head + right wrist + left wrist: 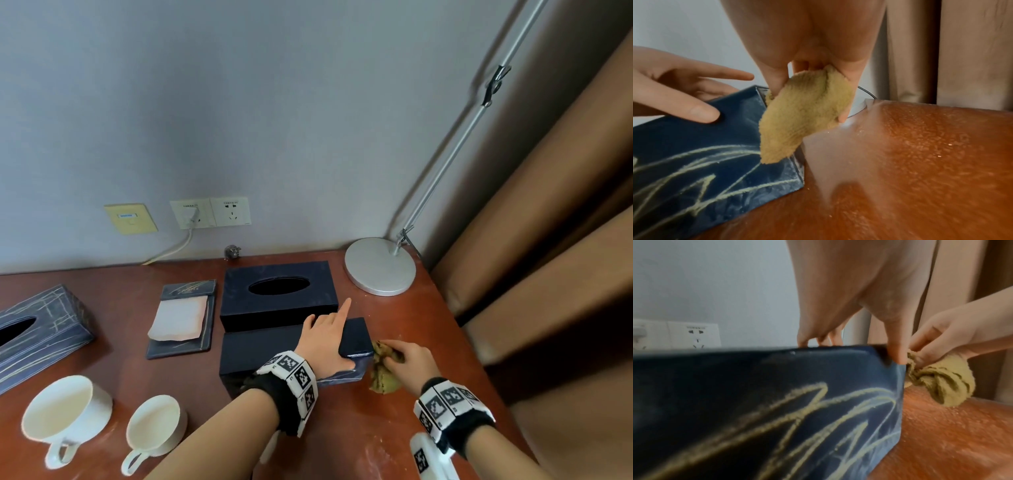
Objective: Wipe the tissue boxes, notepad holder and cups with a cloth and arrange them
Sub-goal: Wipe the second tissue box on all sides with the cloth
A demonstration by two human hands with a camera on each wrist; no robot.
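Observation:
A dark blue tissue box [260, 353] with pale scribbled lines [777, 402] lies at the front of the brown table [428, 315]. My left hand [334, 334] grips its top right part, fingers over the far edge and thumb on the near face, with the index finger stretched out. My right hand [397, 356] holds a bunched olive-yellow cloth [383, 373] against the box's right end [795, 162]. A second dark tissue box [277, 291] stands just behind, a third [37, 329] at far left. The notepad holder [183, 318] lies between them. Two white cups [65, 411] [156, 425] stand front left.
A silver lamp base [380, 265] sits at the table's back right corner, its arm rising along the wall. Brown curtains [548, 240] hang beyond the table's right edge. Wall sockets [210, 212] with a plugged white cable are behind the boxes.

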